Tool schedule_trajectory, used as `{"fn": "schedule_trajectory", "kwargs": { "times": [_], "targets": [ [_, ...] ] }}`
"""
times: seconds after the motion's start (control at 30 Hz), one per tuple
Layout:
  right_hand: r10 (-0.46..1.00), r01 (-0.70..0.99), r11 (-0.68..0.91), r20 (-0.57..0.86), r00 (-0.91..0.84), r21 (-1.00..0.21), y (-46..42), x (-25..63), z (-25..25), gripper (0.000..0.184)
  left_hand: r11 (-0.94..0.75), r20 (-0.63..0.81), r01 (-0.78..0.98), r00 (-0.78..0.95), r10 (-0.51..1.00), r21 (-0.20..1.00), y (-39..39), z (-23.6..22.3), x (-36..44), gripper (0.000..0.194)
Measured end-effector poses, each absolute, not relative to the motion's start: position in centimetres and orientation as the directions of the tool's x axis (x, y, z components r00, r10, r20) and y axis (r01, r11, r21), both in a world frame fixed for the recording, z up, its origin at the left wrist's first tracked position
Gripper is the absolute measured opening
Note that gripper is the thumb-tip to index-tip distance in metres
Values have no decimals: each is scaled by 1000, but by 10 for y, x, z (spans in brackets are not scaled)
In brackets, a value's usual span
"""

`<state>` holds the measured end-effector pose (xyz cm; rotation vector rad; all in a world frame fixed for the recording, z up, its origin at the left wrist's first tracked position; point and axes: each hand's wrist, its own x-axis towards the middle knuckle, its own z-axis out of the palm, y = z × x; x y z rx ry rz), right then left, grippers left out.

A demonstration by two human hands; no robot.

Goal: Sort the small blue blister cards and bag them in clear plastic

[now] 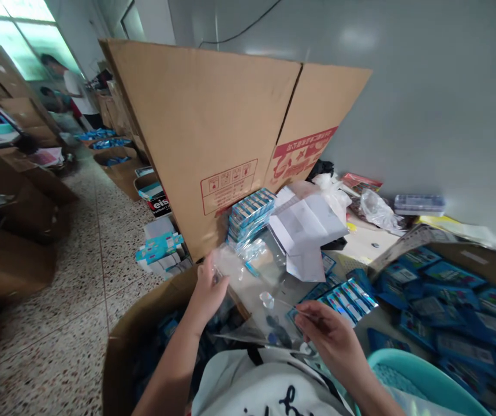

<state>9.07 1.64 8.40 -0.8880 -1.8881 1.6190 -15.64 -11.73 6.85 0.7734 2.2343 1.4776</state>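
Observation:
My left hand (211, 289) is closed, with a clear plastic bag (230, 263) at its fingertips, over the table's left edge. Further right, my right hand (328, 326) pinches a thin item too small to make out. Just beyond those fingers lies a row of small blue and white packets (349, 300). A small shiny clear piece (267, 299) shows between the hands, above the table. Past the left hand stands a stack of blue boxes (250, 214), with an unfolded white carton (310, 228) beside it.
A tall cardboard sheet (204, 115) stands behind the table. At right are a box of blue packets (451, 294) and a turquoise basin (403, 355). An open carton (122, 346) holding blue items is at lower left. Another person (77, 92) stands far back left.

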Motion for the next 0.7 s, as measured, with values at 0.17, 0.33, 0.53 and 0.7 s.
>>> {"fn": "schedule_trajectory", "kwargs": {
  "times": [0.17, 0.33, 0.53, 0.7],
  "targets": [
    [720, 176, 297, 99, -686, -939, 18, 84, 89, 24, 299, -77, 413, -475, 877, 860, -110, 103, -139, 54],
    [681, 140, 358, 156, -715, -923, 19, 87, 88, 20, 207, -152, 334, -182, 971, 920, -99, 112, -135, 38],
    [678, 130, 367, 169, -715, -921, 19, 87, 87, 16, 81, -75, 76, -80, 994, 994, -93, 117, -129, 60],
    [671, 133, 409, 198, -715, -903, 19, 84, 86, 16, 74, -58, 63, -226, 972, 995, -83, 104, -123, 34]
  ]
}}
